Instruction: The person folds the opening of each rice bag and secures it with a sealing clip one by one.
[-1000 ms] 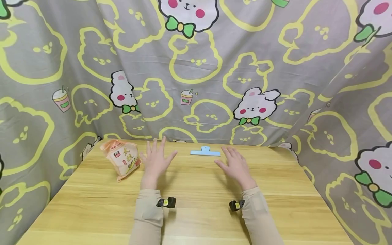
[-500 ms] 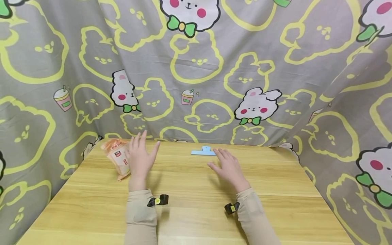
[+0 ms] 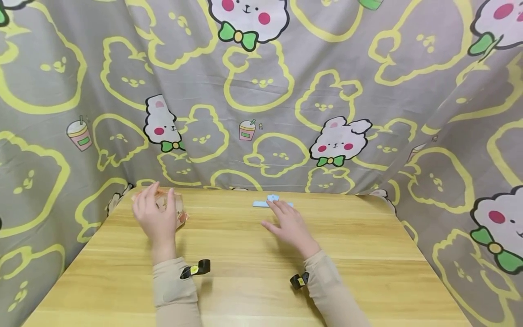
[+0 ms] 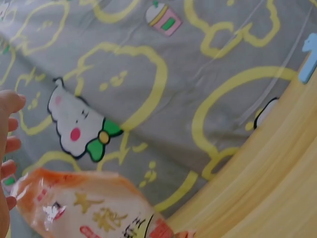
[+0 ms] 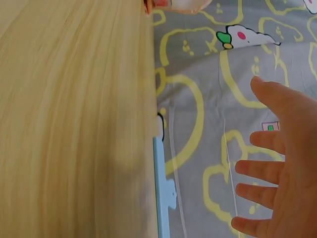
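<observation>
A sealed orange-and-white snack bag (image 3: 180,210) with printed lettering stands at the far left of the table. My left hand (image 3: 157,220) is over it, fingers spread and slightly bent, hiding most of it in the head view. The left wrist view shows the bag (image 4: 94,206) beside that hand (image 4: 6,153), with no grip on it. Near the back edge lies a wide light-blue clip (image 3: 259,204). My right hand (image 3: 291,227) is just in front of it, partly covering it. In the right wrist view that hand's fingers (image 5: 260,171) are spread, apart from the clip (image 5: 160,191).
The wood-grain table (image 3: 245,277) runs back to a grey patterned curtain (image 3: 196,81), which also hangs at both sides. A small black camera is strapped to each wrist, one by the left sleeve (image 3: 173,281) and one by the right sleeve (image 3: 327,277).
My left hand has moved left, from beside the snack bag to over it, its fingers bending a little. My right hand has moved left to the clip. Bag and clip have stayed put.
</observation>
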A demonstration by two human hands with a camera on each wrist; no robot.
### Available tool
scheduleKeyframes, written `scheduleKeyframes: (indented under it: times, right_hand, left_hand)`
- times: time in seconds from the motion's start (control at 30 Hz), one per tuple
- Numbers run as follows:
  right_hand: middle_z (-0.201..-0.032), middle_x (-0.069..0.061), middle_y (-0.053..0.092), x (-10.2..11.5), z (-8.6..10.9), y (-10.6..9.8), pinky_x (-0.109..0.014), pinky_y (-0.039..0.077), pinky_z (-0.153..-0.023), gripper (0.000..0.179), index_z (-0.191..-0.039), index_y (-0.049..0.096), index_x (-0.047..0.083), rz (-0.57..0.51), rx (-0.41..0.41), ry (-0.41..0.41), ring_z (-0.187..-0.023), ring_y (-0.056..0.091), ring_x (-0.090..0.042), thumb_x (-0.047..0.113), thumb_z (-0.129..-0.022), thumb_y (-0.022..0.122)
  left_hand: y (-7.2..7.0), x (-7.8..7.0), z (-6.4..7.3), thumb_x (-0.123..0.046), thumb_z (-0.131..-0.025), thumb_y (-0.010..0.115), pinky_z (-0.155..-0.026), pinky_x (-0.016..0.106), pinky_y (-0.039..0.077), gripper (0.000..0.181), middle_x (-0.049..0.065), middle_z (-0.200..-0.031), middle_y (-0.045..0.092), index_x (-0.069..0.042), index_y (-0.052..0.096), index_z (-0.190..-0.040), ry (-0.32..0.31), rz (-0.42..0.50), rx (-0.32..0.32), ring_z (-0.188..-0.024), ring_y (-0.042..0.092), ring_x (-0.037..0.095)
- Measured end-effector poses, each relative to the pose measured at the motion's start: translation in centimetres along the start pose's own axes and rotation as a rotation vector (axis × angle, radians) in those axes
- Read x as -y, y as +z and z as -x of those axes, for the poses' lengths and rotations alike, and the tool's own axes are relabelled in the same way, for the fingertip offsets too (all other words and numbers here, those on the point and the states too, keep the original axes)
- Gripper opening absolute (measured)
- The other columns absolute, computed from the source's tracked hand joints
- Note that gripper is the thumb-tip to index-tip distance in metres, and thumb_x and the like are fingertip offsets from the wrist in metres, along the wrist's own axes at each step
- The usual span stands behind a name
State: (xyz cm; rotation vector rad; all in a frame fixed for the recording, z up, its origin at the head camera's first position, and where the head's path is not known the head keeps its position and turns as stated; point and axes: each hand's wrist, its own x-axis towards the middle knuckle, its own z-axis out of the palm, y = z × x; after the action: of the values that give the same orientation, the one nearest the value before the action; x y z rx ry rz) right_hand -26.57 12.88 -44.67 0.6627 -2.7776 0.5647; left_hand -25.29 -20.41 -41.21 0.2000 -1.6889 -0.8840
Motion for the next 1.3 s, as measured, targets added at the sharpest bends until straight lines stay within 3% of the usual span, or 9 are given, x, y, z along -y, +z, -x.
scheduleKeyframes:
  times: [0.3, 0.6, 0.93, 1.17, 1.3]
  right_hand:
    - [-0.153, -0.006, 0.041, 1.6, -1.2, 1.1, -0.054, 0.033, -0.114, 0.07, -0.151, 0.035, 0.022, -0.011, 0.03, -0.043, -0.143, 0.037, -0.03, 0.059, -0.094, 0.051]
    - [-0.152, -0.009, 0.043, 3.3, -2.5, 2.9, -0.055, 0.033, -0.113, 0.071, -0.151, 0.035, 0.018, -0.033, 0.065, -0.114, -0.141, 0.04, -0.031, 0.058, -0.094, 0.051]
    - [-0.151, -0.008, 0.045, 5.3, -3.9, 3.9, -0.052, 0.036, -0.113, 0.07, -0.151, 0.035, 0.018, -0.056, 0.058, -0.164, -0.14, 0.042, -0.029, 0.058, -0.095, 0.05]
    - [-0.152, -0.007, 0.043, 6.7, -4.7, 4.4, -0.052, 0.034, -0.114, 0.07, -0.152, 0.033, 0.021, -0.064, 0.089, -0.165, -0.141, 0.039, -0.028, 0.059, -0.095, 0.049]
    - [-0.154, -0.006, 0.04, 7.6, -5.3, 4.5, -0.052, 0.032, -0.115, 0.07, -0.153, 0.03, 0.023, -0.083, 0.115, -0.157, -0.143, 0.038, -0.029, 0.057, -0.095, 0.05]
  left_hand:
    - [-1.2, 1.7, -0.3, -0.022, -0.083, 0.078, -0.107, 0.043, 0.031, 0.039, 0.018, -0.122, 0.064, -0.005, 0.069, -0.116, -0.081, 0.023, -0.069, -0.118, 0.051, 0.037]
    - [-2.4, 3.0, 0.0, -0.022, -0.084, 0.075, -0.115, 0.034, 0.026, 0.047, 0.014, -0.138, 0.051, -0.011, 0.063, -0.128, -0.214, 0.001, -0.076, -0.134, 0.038, 0.024]
    - [-2.9, 4.8, 0.4, -0.025, -0.084, 0.075, -0.119, 0.032, 0.024, 0.063, 0.01, -0.144, 0.045, -0.021, 0.05, -0.142, -0.326, 0.006, -0.015, -0.138, 0.036, 0.02]
    - [-2.6, 5.5, 0.9, -0.023, -0.085, 0.074, -0.112, 0.042, 0.034, 0.072, 0.006, -0.149, 0.039, -0.033, 0.039, -0.147, -0.445, 0.037, 0.059, -0.128, 0.043, 0.02]
    - [-2.4, 5.4, 0.9, -0.021, -0.087, 0.073, -0.109, 0.046, 0.038, 0.073, 0.008, -0.149, 0.038, -0.03, 0.036, -0.149, -0.473, 0.08, 0.088, -0.124, 0.047, 0.024]
